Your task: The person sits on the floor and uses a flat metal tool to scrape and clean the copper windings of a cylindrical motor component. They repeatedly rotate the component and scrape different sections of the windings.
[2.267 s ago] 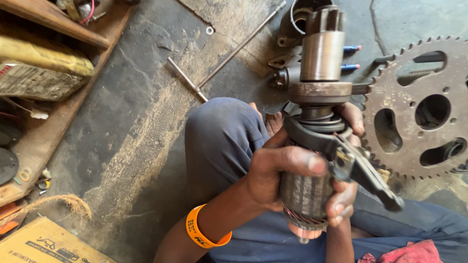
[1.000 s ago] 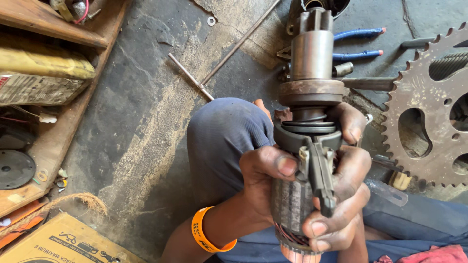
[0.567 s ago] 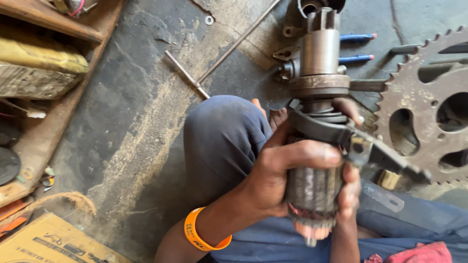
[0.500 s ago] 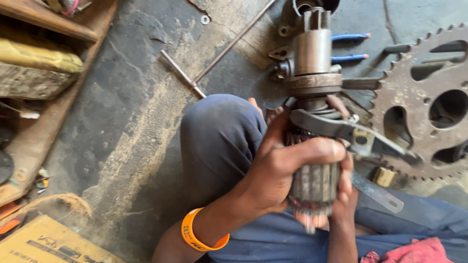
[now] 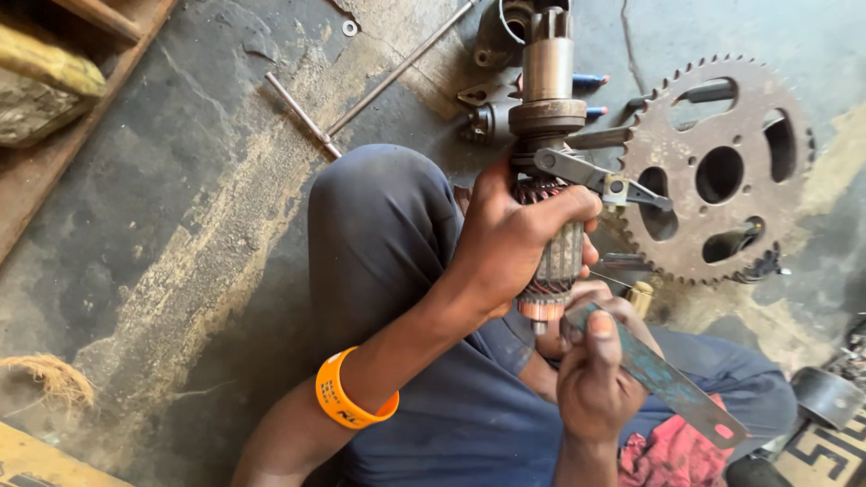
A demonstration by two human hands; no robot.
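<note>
Packages are scarcely seen in the head view: only a yellow cardboard corner (image 5: 27,455) is shown at the near left edge, its print cut off, and a wooden shelf (image 5: 54,171) runs along the far left with a yellowish bundle (image 5: 50,68) laid on it.

At the centre a motor armature (image 5: 552,153) is held upright above the person's knee, over the concrete floor (image 5: 180,225). It is gripped around its wound core by the left hand (image 5: 514,243), the fingers (image 5: 577,206) wrapped tightly round it; an orange wristband (image 5: 347,397) is worn on that arm. A small metal lever (image 5: 600,180) is seen sticking out to the right just below the armature's collar. Just below the armature's near end, a flat, worn metal strip (image 5: 667,383) with traces of teal paint is pinched by the right hand (image 5: 595,379), the thumb pressed on its upper end, which lies close to the copper end of the armature. A large rusty sprocket (image 5: 717,171) lies on the floor to the right, a thin rod (image 5: 397,68) to the far left, a red cloth (image 5: 672,451) at the near right.

Compared with half a second before, the right hand has been taken off the armature and is now closed on the strip; the lever is left free.
</note>
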